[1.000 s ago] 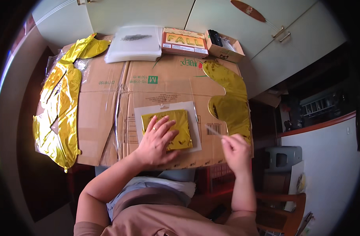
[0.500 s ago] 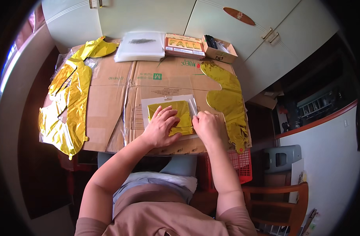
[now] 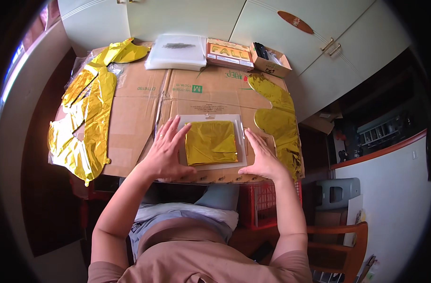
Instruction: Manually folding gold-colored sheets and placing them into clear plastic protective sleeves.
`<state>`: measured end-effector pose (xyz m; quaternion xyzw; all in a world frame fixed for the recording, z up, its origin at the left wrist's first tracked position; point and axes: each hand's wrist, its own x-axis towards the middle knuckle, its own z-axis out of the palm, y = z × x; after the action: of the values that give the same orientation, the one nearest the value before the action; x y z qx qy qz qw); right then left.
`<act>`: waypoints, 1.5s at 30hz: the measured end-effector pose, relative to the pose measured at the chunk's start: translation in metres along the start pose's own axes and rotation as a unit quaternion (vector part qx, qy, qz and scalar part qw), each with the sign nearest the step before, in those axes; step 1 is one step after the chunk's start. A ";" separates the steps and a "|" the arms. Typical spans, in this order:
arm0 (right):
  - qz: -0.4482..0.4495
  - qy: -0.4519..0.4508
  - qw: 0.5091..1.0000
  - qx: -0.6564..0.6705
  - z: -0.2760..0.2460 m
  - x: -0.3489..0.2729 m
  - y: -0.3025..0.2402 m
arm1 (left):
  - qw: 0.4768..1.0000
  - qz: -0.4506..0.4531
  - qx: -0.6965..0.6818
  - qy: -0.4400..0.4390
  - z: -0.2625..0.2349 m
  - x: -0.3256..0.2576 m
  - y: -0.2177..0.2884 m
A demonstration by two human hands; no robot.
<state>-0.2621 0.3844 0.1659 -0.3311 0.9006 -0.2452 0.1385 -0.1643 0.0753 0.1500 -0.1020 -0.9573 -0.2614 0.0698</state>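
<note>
The left hand point(image 3: 166, 150) lies flat with its fingers spread, palm down, its fingertips resting on the left edge of a clear plastic sleeve point(image 3: 214, 141); it grips nothing. The right hand point(image 3: 261, 153) is likewise open and flat, fingers together and pointing away from the person, pressed on the cardboard just beside the sleeve's right edge, and it too has hold of nothing. Between the two hands, inside the sleeve, sits a folded gold foil balloon point(image 3: 211, 142), a neat square that fills most of the sleeve. The sleeve lies near the front edge of a flattened cardboard sheet point(image 3: 144, 101) that covers the counter. To the right of the right hand, a gold foil balloon shape point(image 3: 276, 120) lies stretched along the cardboard's right side. On the far left, several more flat gold foil balloons point(image 3: 86, 120) lie in a loose heap over the cardboard's edge. At the back of the counter stand a stack of clear bags point(image 3: 177, 51), a flat orange package point(image 3: 228, 54) just beside it, and a small open cardboard box point(image 3: 271, 60).
</note>
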 end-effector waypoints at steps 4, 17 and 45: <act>-0.027 -0.015 0.997 -0.065 0.011 0.008 -0.002 | 0.999 0.010 0.032 -0.036 0.003 -0.010 -0.009; -0.119 0.118 0.971 -0.170 0.051 -0.045 -0.048 | 0.999 0.035 0.012 -0.038 0.008 -0.018 -0.011; -0.210 0.240 0.933 -0.168 0.069 -0.067 -0.100 | 0.529 -0.278 -0.801 -0.019 0.068 -0.075 0.075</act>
<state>-0.1316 0.3391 0.1671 -0.4628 0.8448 -0.1857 -0.1939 -0.0791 0.1617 0.1146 0.1510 -0.3271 -0.9230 -0.1356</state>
